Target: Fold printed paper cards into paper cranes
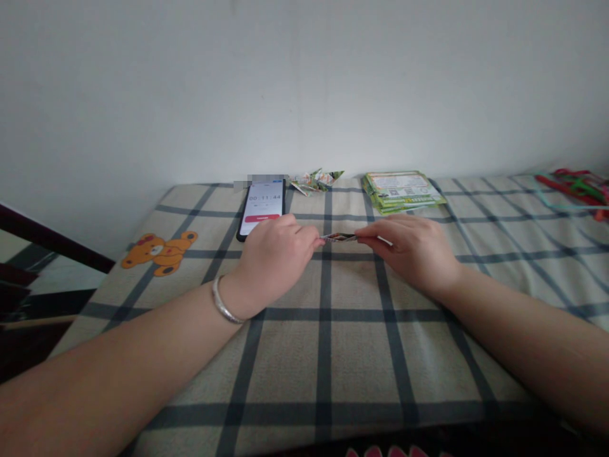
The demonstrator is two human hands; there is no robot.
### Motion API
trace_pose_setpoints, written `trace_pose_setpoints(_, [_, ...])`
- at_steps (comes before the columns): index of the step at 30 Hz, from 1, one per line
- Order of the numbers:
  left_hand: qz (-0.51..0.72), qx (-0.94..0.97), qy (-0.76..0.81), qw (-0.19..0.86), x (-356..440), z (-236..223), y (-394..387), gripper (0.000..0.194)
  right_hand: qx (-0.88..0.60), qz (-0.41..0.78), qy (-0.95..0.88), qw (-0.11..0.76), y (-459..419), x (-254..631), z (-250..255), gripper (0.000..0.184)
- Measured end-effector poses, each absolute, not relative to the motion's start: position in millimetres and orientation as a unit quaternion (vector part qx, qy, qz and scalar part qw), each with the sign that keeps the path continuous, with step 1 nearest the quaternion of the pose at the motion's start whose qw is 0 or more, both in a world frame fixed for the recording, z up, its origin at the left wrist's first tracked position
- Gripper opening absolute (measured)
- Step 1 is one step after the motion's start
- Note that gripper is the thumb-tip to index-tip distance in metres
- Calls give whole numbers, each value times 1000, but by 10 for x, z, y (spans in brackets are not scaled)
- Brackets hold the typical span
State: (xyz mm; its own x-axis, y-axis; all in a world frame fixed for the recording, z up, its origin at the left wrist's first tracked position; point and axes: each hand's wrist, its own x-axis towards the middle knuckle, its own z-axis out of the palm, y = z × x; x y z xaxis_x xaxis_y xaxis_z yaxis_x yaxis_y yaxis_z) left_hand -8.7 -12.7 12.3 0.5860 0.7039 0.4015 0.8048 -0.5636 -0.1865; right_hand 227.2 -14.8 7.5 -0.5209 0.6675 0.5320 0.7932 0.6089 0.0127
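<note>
A small folded piece of printed paper (339, 238) is stretched between my two hands above the checked tablecloth. My left hand (280, 252), with a silver bangle on its wrist, pinches the left end. The right end is gripped between the thumb and fingers of my right hand (413, 249). Most of the paper is hidden by my fingers, and only a thin edge of it shows between them. Just behind my left hand lies a phone (263, 202) with a timer on its screen; the hand covers its lower right corner.
Folded printed paper pieces (318, 182) lie beside the phone near the wall. A stack of green printed sheets (404, 190) sits at the back right. Red and green items (578, 187) lie at the far right. A flat orange bear figure (159, 252) is on the left of the checked cloth (356, 365).
</note>
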Motion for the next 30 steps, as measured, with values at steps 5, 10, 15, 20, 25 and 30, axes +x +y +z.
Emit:
trace_pose_setpoints(5, [-140, -877, -428, 168, -77, 105, -106, 15, -387, -138, -876, 252, -107, 2336, 65, 14])
trace_pose_setpoints(10, [-166, -877, -423, 156, -91, 73, -83, 19, -349, -138, -895, 243, -72, 2374, 83, 11])
trace_pose_setpoints(15, [-210, -868, -422, 155, -82, 40, -86, 37, -377, -155, -887, 216, -58, 2373, 96, 16])
trace_pose_setpoints(20, [-215, -892, -369, 145, -66, 49, -97, 20, -447, -201, -845, 212, -11, 2400, 127, 15])
trace_pose_setpoints(25, [-182, -922, -322, 116, -58, 53, -67, 16, -513, -200, -802, 229, 79, 2437, 166, 14])
trace_pose_setpoints(30, [-181, -922, -323, 111, -66, 57, -63, 14, -541, -216, -787, 206, 192, 2416, 282, 17])
